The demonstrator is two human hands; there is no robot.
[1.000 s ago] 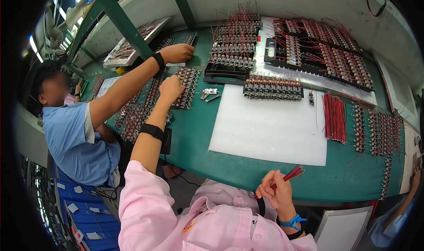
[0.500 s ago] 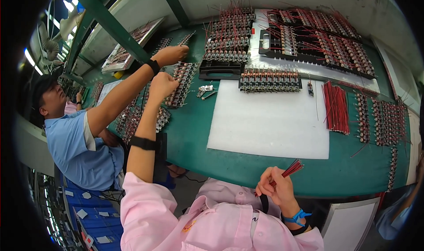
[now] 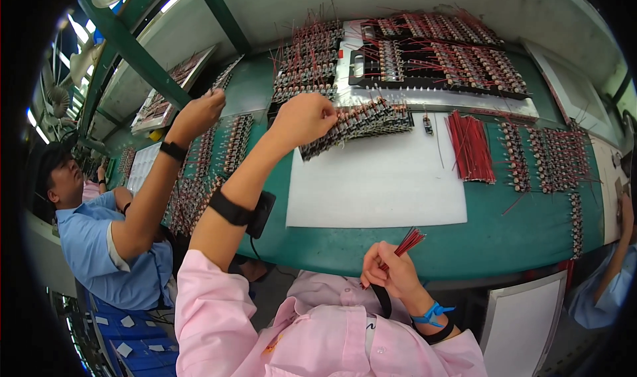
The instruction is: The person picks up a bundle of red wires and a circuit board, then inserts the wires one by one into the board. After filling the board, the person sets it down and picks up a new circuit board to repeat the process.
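Note:
My left hand (image 3: 304,120), fingers pinched, holds one end of a strip of small circuit boards (image 3: 325,143). This strip slants over the far left corner of a white foam pad (image 3: 371,194), against a row of similar boards (image 3: 396,120) standing along the pad's far edge. Close to my body, my right hand (image 3: 393,272) is closed around a bundle of thin red and black wires (image 3: 409,242), their tips pointing up and right. A single small board (image 3: 427,124) lies at the pad's far right, beside one loose dark wire.
Right of the pad lies a pile of red wires (image 3: 470,150), then more board strips (image 3: 554,155). Racks of wired boards (image 3: 451,65) fill the back. On the left, a co-worker's hand (image 3: 202,115) reaches over board strips (image 3: 237,141). A green post (image 3: 136,59) rises there.
My left hand has moved right from the left-hand board strips to the pad, bringing a strip with it. The view has shifted. My right hand still holds the wires; the co-worker's hand has drawn nearer.

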